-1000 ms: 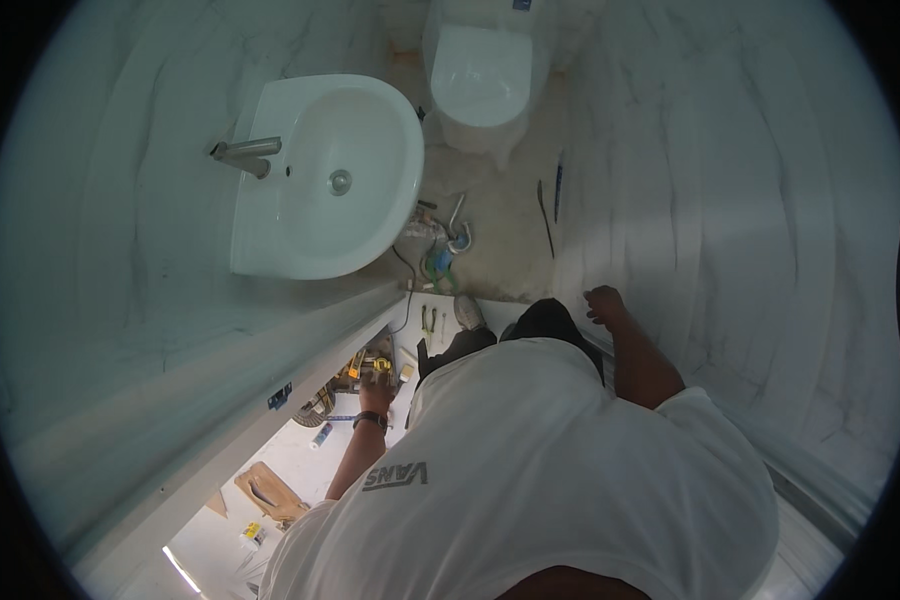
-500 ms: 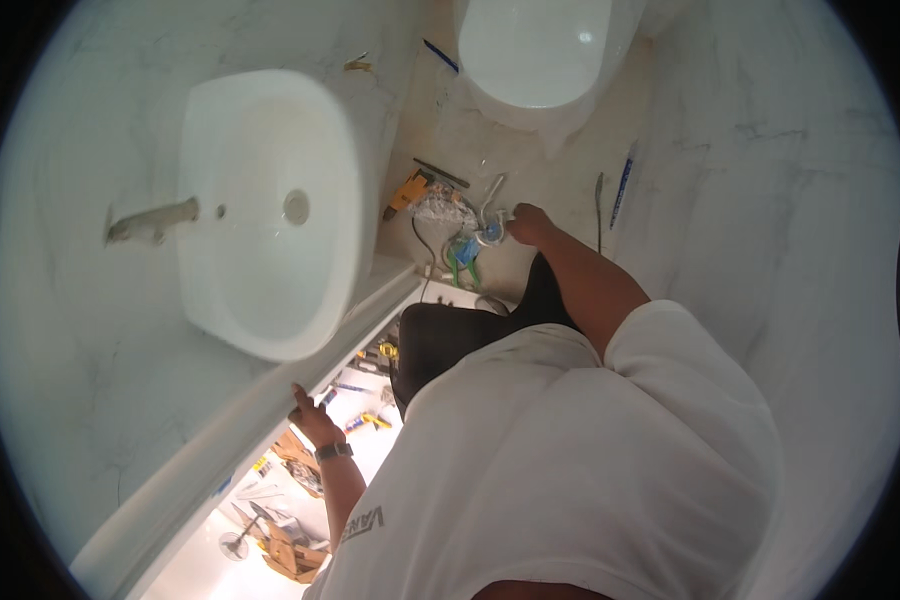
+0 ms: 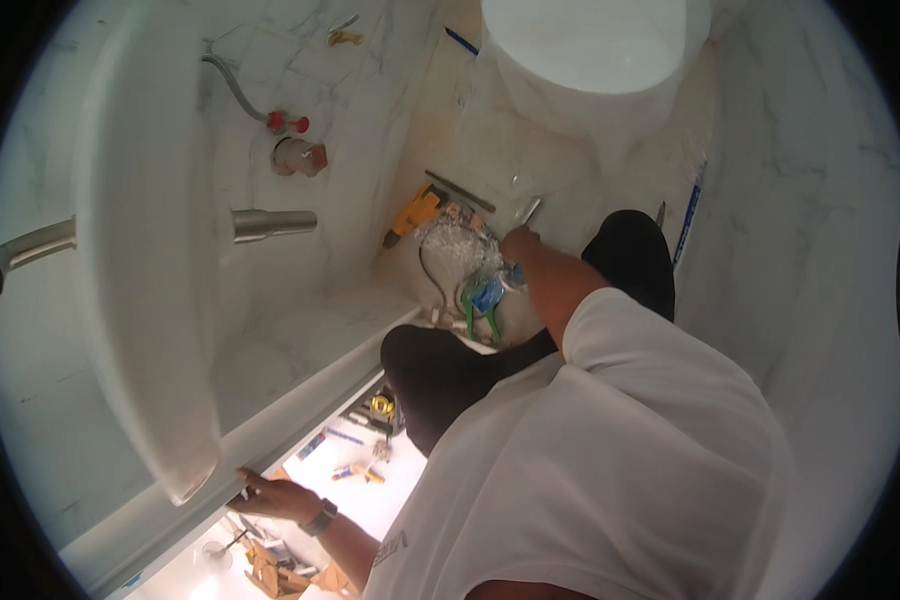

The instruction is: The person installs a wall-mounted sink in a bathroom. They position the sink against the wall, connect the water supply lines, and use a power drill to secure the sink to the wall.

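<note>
My right hand [image 3: 520, 243] reaches down to the floor, fingers closed around the lower end of a short chrome tube [image 3: 531, 210]. Beside it lie crumpled clear plastic [image 3: 455, 245], a small blue packet [image 3: 488, 295] and a green-handled tool [image 3: 481, 322]. My left hand [image 3: 275, 497] is open, fingers stretched out against the white door frame [image 3: 310, 400]. Above that hand hangs the white washbasin [image 3: 145, 240], seen from the side, with its faucet [image 3: 30, 250] on one side and a metal drain pipe [image 3: 275, 225] sticking out below.
A wall outlet fitting [image 3: 300, 157], a red-handled valve [image 3: 288, 122] and a grey hose [image 3: 235, 85] are behind the basin. A yellow-orange drill [image 3: 415, 213] lies by the wall. The plastic-wrapped toilet [image 3: 590, 50] stands ahead. Tools and torn cardboard [image 3: 270, 570] lie beyond the doorway.
My view has dropped lower, so the basin now shows side-on with the plumbing beneath. My right hand has closed on the chrome tube. My left hand has slid along the frame toward me.
</note>
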Demonstrator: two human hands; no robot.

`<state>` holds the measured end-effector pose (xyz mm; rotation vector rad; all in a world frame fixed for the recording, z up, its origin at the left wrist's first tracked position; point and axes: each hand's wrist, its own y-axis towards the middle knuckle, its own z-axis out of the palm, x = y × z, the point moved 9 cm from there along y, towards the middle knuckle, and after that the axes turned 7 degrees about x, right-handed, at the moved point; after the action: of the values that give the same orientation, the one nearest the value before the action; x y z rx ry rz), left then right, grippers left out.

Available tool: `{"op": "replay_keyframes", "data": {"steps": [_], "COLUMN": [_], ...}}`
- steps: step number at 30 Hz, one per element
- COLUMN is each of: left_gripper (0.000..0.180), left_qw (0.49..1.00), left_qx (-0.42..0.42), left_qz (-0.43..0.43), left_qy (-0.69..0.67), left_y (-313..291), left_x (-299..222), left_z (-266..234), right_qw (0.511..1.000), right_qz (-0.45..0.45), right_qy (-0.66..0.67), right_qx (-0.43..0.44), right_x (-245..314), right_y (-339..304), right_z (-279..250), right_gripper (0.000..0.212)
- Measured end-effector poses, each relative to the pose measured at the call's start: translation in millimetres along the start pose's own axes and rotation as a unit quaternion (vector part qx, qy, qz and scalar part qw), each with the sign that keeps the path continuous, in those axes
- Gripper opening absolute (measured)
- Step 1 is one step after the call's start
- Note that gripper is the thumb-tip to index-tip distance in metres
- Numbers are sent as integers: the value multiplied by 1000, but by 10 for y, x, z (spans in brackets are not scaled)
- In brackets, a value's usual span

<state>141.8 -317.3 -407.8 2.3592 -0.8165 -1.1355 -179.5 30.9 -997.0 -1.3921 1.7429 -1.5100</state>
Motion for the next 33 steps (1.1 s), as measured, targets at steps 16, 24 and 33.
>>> {"op": "replay_keyframes", "data": {"steps": [16, 24, 33], "left_gripper": [74, 66, 73], "left_qw": [986, 982, 989], "left_qx": [-55, -37, -32], "left_qz": [32, 0, 4], "left_qy": [152, 185, 146], "left_y": [-55, -9, -13], "left_x": [-47, 2, 25], "left_z": [-96, -181, -132], "right_qw": [845, 876, 866], "right_qz": [-226, -199, -203], "right_qy": [-426, -423, -455], "right_qx": [-233, -121, -29], "right_x": [-17, -183, -222], "right_y": [490, 499, 519], "right_z": [382, 492, 700], "right_gripper": [48, 33, 26]}}
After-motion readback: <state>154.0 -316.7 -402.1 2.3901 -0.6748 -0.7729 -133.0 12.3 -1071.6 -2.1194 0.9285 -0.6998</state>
